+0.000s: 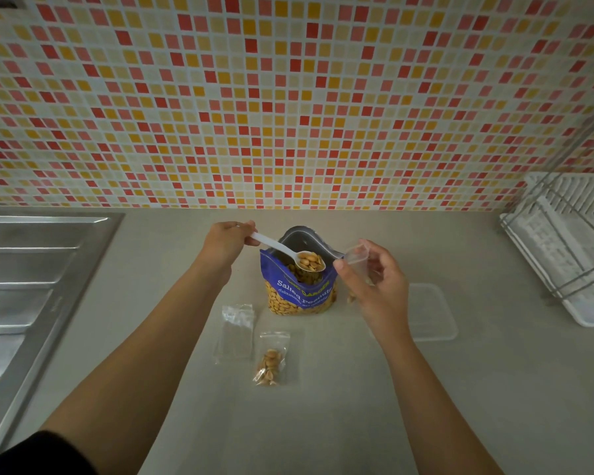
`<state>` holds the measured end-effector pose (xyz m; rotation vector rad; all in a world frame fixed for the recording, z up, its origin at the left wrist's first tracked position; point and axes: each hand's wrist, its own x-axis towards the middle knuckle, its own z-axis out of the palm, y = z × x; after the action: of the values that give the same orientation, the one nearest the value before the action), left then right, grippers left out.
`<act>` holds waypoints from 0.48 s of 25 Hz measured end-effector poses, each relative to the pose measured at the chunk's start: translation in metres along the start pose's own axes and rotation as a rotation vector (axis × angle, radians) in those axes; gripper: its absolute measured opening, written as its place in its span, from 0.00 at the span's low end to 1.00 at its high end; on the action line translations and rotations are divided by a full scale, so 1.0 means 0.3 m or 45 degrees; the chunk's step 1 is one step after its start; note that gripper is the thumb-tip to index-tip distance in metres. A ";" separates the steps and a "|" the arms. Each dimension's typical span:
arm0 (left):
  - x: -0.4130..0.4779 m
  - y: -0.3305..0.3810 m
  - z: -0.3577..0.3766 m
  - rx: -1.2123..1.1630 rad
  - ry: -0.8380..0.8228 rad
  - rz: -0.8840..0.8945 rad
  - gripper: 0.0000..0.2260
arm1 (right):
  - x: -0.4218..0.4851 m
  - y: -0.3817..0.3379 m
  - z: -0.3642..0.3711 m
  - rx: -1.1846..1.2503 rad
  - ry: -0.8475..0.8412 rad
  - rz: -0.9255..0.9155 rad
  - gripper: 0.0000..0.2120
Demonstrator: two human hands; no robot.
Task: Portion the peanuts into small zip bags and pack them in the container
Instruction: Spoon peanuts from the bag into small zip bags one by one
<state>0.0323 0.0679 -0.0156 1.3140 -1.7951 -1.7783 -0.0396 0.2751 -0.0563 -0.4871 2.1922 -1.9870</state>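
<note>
A blue pouch of salted peanuts stands upright and open on a pale countertop, close to the tiled wall, as a person works over it with 2 bare hands. The left hand pinches the handle end of a white plastic spoon, fingers closed around it, and the spoon's bowl, heaped with peanuts, hangs over the pouch's mouth. The right hand holds a small clear zip bag just beside the pouch's right edge, thumb and fingers clamped on the bag's sides with its mouth turned toward the spoon; a few nuts appear to sit low in it behind the hand, though this is hard to make out. In front of the pouch, nearer the person, 1 filled zip bag lies flat on the counter with a clump of peanuts in its lower half. Just to its left lies a small stack of empty zip bags. A clear, shallow plastic container rests on the counter to the right, partly hidden by the right wrist. A steel sink drainboard fills the left edge and a white dish rack with a wire frame stands at far right.
</note>
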 end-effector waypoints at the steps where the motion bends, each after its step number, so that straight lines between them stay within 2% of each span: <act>1: 0.001 0.000 -0.009 -0.004 0.005 -0.007 0.10 | -0.002 -0.006 0.004 -0.037 -0.012 -0.024 0.23; 9: 0.002 0.126 -0.095 -0.107 0.111 0.027 0.06 | -0.005 -0.055 0.091 -0.546 -0.019 -0.259 0.27; 12: -0.010 0.196 -0.101 -0.083 0.084 0.101 0.07 | 0.003 -0.070 0.124 -0.616 -0.026 -0.292 0.27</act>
<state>0.0337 0.0404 0.0445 1.2444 -1.7148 -1.7163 -0.0257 0.2383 -0.0397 -0.8456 2.7103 -1.5108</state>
